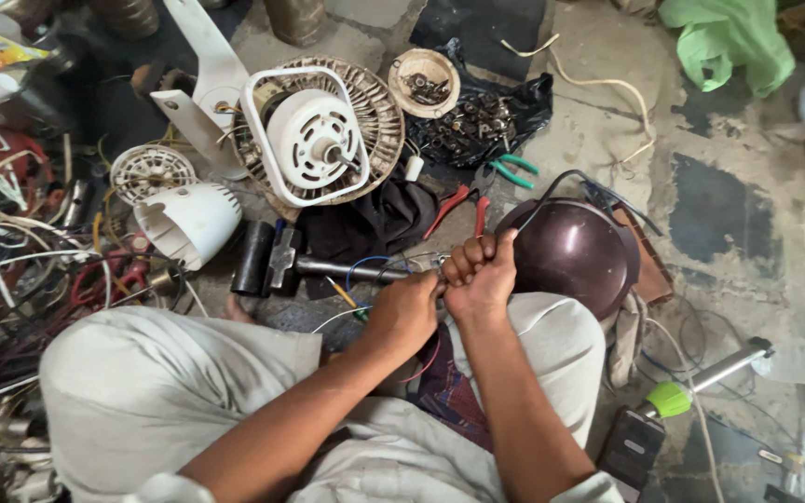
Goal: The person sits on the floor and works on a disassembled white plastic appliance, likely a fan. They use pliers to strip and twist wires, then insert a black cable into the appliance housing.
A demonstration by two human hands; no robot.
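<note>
Both hands, left hand [405,312] and right hand [479,277], grip thin blue-and-white wires [365,270].

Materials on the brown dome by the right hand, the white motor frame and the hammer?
Brown dome: probably glossy moulded plastic; smooth, with soft highlights, though painted metal is possible. White motor frame: likely plastic, matt white with rounded moulded bars. Hammer: dark metal head and shaft, dull grey sheen, worn.
</note>
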